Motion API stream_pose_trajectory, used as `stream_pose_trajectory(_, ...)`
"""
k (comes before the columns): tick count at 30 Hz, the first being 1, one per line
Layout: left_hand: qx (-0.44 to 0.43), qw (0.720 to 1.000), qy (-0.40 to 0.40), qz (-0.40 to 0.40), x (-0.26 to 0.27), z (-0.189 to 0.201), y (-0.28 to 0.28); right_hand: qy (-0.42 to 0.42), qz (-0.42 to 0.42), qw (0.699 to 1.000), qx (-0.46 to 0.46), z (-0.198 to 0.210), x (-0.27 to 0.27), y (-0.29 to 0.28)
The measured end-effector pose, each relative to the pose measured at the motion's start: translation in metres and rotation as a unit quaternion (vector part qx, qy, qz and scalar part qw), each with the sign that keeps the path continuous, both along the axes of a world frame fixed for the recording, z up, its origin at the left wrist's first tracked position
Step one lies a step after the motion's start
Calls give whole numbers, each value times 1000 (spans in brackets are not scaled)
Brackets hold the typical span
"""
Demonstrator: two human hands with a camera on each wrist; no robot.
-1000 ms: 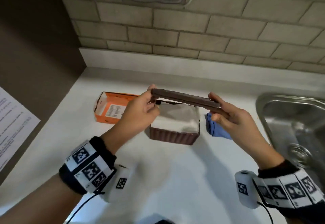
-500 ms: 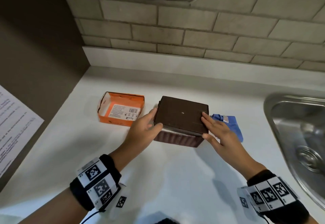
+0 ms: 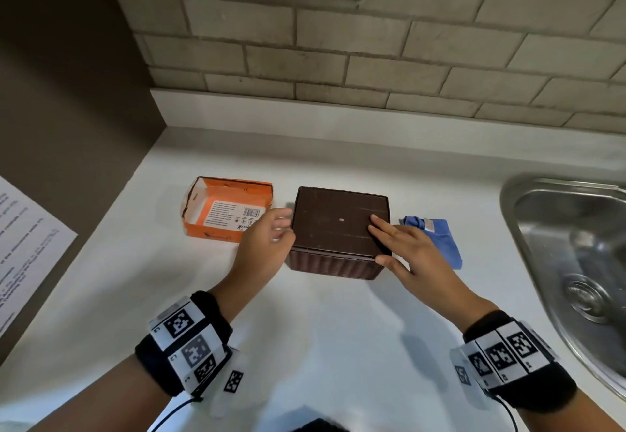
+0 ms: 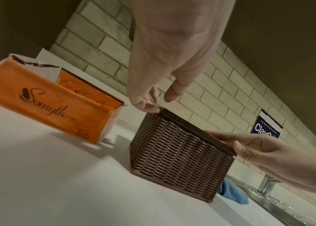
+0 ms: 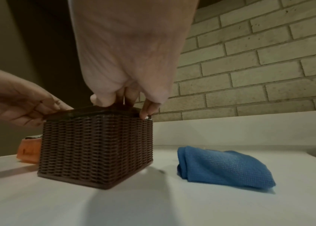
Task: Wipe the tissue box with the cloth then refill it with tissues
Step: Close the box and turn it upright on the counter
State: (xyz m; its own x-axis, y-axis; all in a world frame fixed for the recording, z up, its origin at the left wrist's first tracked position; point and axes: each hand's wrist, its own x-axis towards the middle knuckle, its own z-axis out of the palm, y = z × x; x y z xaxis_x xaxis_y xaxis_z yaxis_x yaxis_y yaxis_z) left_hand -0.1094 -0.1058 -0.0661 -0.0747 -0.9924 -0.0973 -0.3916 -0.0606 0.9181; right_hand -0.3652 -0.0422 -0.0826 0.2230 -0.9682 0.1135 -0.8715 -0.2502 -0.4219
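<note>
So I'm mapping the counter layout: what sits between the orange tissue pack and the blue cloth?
The brown wicker tissue box, lid on, with both hands at its lid. The head view shows it.

Orange tissue pack (image 3: 227, 209) left of tissue box (image 3: 338, 228), cloth (image 3: 437, 238) right, bare counter (image 3: 305, 330) in front

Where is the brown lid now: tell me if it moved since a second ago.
Yes. The brown lid came down from mid-air and now sits flat on the wicker tissue box, between the orange packet and blue cloth.
</note>
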Motion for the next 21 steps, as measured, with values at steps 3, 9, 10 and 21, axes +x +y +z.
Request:
stream_pose_trajectory(3, 9, 1000, -8, -5, 2, -2, -1, 28, -20, 999, -20, 3, 3, 3)
stream_pose_trajectory(9, -11, 998, -49, -31, 2, 5, -7, -125, -105, 986, 3, 19, 14, 4)
stream_pose_trajectory(10, -20, 997, -61, -43, 1, 7, -8, -173, -139, 975, 1, 23, 18, 0)
stream_pose_trajectory(21, 52, 981, -146, -114, -26, -5, -35, -393, -387, 819, 160, 4, 53, -52)
